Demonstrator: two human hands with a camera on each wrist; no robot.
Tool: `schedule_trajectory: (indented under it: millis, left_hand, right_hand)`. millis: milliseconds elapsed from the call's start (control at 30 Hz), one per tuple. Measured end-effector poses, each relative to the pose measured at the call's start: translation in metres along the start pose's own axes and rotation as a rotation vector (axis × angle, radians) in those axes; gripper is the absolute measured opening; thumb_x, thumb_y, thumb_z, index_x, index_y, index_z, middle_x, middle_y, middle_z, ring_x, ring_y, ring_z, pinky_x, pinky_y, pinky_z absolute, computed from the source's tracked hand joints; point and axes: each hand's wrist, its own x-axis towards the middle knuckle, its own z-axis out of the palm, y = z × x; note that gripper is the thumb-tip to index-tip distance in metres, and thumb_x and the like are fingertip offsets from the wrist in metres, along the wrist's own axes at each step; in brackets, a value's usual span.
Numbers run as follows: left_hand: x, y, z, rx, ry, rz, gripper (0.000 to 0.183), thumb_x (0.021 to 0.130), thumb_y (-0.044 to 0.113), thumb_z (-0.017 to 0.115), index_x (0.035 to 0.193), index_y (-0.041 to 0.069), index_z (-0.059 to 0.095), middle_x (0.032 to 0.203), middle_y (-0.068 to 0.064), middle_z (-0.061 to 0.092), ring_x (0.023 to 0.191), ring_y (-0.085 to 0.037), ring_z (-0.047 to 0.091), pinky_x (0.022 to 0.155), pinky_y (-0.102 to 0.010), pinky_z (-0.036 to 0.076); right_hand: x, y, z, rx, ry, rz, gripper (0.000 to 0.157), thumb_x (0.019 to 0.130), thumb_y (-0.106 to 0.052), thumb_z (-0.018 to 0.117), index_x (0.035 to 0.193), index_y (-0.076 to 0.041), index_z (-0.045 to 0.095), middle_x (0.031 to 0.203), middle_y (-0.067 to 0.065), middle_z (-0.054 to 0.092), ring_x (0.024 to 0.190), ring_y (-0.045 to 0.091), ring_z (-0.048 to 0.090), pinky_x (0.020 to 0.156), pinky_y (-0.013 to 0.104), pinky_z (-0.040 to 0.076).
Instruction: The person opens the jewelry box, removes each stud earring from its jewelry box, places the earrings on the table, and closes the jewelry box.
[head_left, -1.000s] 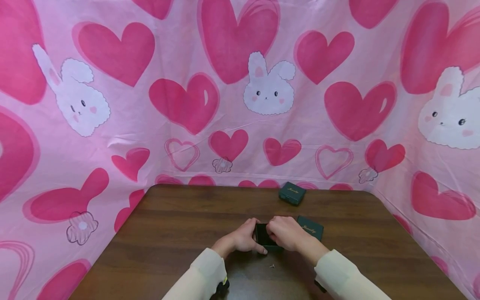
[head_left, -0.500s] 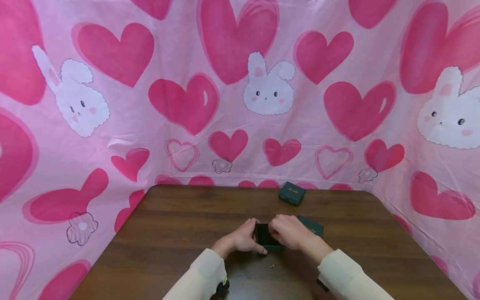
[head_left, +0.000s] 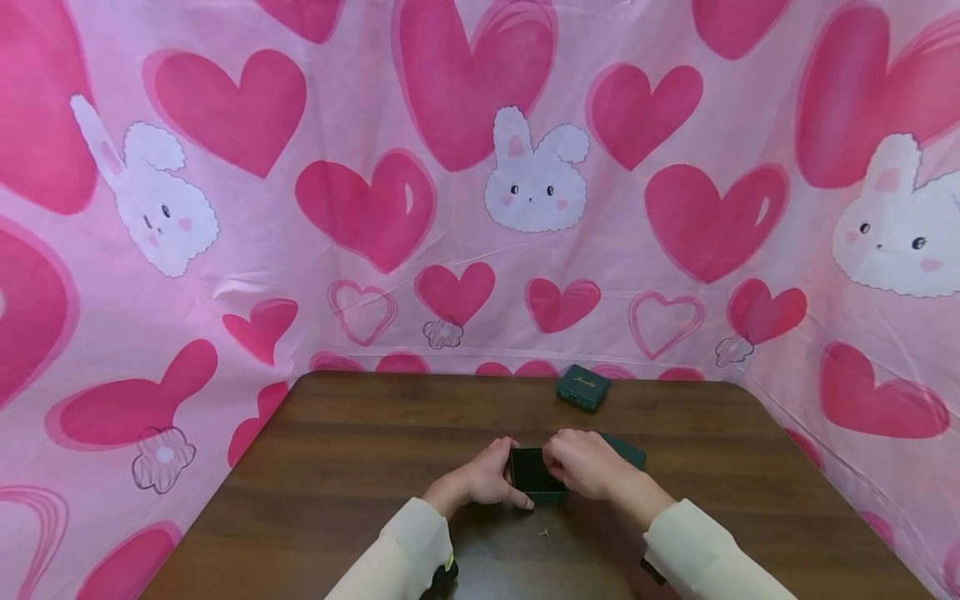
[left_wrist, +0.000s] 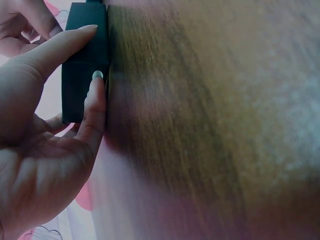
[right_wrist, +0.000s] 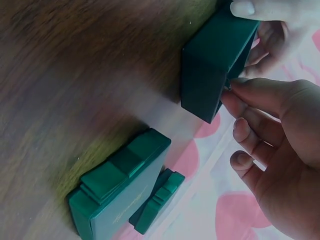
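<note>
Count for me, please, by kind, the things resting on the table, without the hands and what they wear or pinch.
Open box: 1
Green pieces with bows: 2 (nearer piece, farther piece)
Tiny pale piece: 1
Total: 4

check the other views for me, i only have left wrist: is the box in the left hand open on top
Observer: Yes, the head view shows the green box open on top, dark inside.
Operator: which end of the opening is the right hand at
Observer: The right hand is at the right end, as the head view shows it.
Operator: anything loose on the table in front of it
Observer: A tiny pale thing lies on the table there, too small to identify.
</note>
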Motion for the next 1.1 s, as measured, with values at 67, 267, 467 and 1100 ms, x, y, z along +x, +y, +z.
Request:
schedule_trajectory:
  millis: [67,267,467,1100]
  left_hand:
    - [0.000,0.000,0.000,-0.001,0.004,0.004,0.066,0.076,0.016,0.092,0.125,0.009,0.048,0.113,-0.006,0.050,0.099,-0.021,0.051,0.089,-0.040,0.046]
    - [-0.001,0.002,0.000,0.002,0.014,0.013,0.065,0.075,0.016,0.092,0.123,0.009,0.048,0.110,-0.006,0.050,0.096,-0.021,0.051,0.087,-0.039,0.045]
    - [-0.001,0.002,0.000,-0.007,0.007,0.010,0.066,0.076,0.015,0.092,0.124,0.008,0.048,0.112,-0.007,0.050,0.098,-0.021,0.051,0.089,-0.041,0.046]
    - [0.000,-0.003,0.000,-0.005,0.012,-0.001,0.066,0.075,0.017,0.093,0.123,0.011,0.047,0.111,-0.004,0.050,0.097,-0.020,0.052,0.087,-0.038,0.047]
  right_hand:
    - [-0.001,0.001,0.000,-0.003,-0.002,0.007,0.014,0.088,-0.014,0.080,0.081,-0.018,0.070,0.079,-0.009,0.059,0.074,0.011,0.051,0.069,0.034,0.052]
    - [-0.003,0.004,-0.003,-0.007,-0.020,0.014,0.013,0.088,-0.012,0.080,0.082,-0.018,0.070,0.079,-0.009,0.058,0.075,0.012,0.052,0.069,0.035,0.052]
    - [-0.004,0.006,-0.005,-0.012,-0.002,0.006,0.013,0.088,-0.012,0.080,0.081,-0.018,0.070,0.078,-0.010,0.058,0.076,0.012,0.053,0.067,0.035,0.052]
    - [-0.012,0.012,-0.001,0.010,-0.009,0.032,0.020,0.089,-0.012,0.078,0.076,-0.022,0.066,0.073,-0.015,0.052,0.074,0.010,0.049,0.064,0.031,0.047]
